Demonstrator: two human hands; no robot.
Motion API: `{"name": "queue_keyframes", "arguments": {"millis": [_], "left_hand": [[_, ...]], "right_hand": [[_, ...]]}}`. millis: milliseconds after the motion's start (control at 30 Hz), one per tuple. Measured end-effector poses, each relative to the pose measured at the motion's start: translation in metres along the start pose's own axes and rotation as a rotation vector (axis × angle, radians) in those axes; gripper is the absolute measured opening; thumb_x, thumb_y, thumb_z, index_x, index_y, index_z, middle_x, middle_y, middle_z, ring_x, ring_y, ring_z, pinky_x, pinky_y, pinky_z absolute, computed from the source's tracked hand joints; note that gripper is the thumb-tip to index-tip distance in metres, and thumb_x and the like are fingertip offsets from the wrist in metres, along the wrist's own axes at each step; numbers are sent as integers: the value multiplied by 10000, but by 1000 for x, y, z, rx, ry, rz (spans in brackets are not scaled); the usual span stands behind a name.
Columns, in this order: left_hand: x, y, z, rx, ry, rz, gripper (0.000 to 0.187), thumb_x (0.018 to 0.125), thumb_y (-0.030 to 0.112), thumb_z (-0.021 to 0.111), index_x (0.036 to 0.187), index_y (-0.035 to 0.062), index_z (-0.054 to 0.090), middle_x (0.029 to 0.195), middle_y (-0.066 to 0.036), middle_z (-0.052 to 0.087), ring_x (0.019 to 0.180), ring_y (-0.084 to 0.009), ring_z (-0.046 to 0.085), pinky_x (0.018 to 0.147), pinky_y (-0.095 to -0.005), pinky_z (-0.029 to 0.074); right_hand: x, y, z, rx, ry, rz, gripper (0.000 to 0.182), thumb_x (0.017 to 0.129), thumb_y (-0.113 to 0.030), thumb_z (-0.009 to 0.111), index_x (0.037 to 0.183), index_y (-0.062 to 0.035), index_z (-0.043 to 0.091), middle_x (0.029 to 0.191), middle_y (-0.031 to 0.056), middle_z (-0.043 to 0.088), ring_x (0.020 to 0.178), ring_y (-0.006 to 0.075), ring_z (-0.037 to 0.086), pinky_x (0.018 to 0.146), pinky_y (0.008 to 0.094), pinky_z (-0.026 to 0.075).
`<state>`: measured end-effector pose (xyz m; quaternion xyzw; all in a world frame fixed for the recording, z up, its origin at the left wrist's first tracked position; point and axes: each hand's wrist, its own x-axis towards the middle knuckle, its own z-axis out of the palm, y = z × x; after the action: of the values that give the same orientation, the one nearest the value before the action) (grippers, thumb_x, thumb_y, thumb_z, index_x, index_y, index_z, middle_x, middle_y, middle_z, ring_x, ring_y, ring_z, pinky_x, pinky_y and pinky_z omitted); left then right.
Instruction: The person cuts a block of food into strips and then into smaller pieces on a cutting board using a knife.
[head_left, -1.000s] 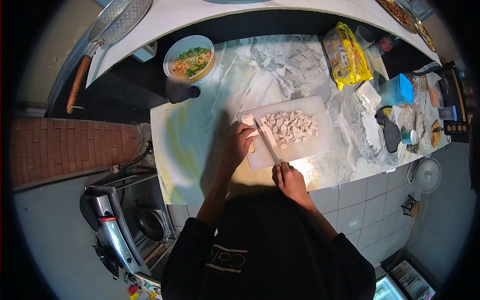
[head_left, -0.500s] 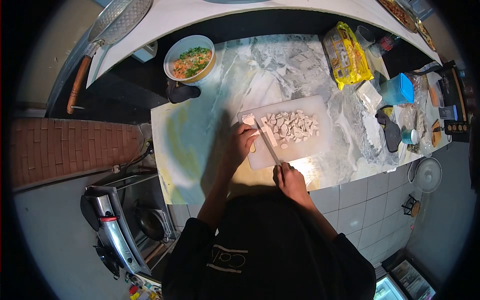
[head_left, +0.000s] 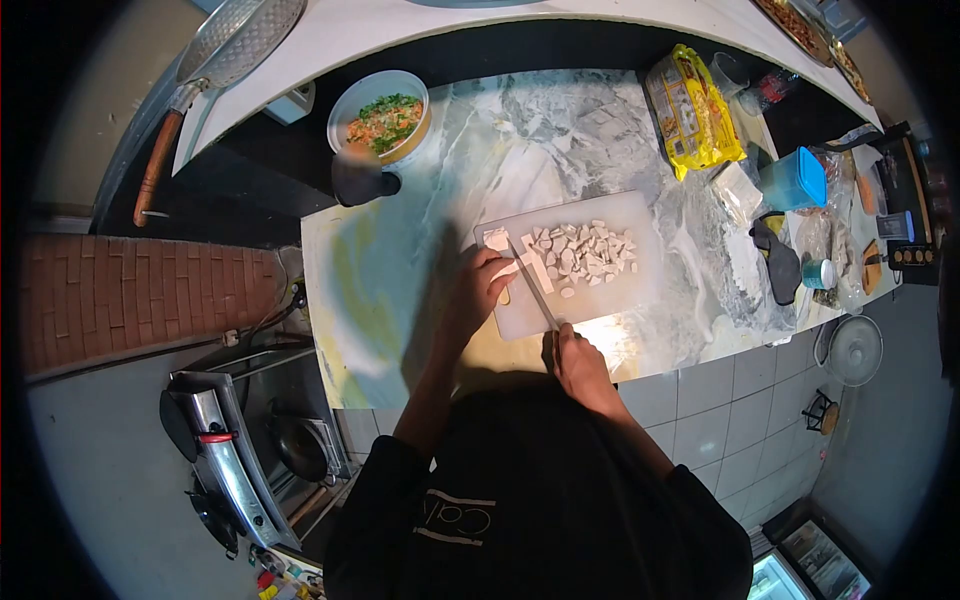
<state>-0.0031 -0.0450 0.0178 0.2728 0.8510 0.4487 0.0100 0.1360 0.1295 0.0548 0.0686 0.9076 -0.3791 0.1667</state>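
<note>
My right hand grips the handle of a knife. Its blade slants across the left part of a white cutting board. Beside the blade, the bent fingers of my left hand press on a pale pink piece of food, partly hidden by them. Another pale piece lies just beyond those fingertips. Right of the blade rests a pale strip, with a heap of small chopped pieces further right on the board.
A bowl of chopped orange and green food stands back left, with a blurred dark shape before it. Back right are a yellow packet, a blue-lidded container, a dark cloth and a small jar.
My right hand and the knife have shifted very slightly. The dark shape by the bowl now reaches higher, with a blurred brownish top. My left hand stays in place.
</note>
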Motion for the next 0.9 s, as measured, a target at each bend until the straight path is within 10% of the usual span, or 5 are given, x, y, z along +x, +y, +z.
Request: {"name": "queue_keyframes", "arguments": {"millis": [900], "left_hand": [[-7, -12, -22, -10, -20, -179, 198, 800, 45, 680, 993, 2, 682, 952, -175, 668, 874, -353, 642, 757, -393, 502]], "right_hand": [[2, -5, -7, 66, -10, 36, 208, 931, -114, 500, 997, 83, 495, 773, 322, 600, 794, 497, 579, 702, 535, 464]]}}
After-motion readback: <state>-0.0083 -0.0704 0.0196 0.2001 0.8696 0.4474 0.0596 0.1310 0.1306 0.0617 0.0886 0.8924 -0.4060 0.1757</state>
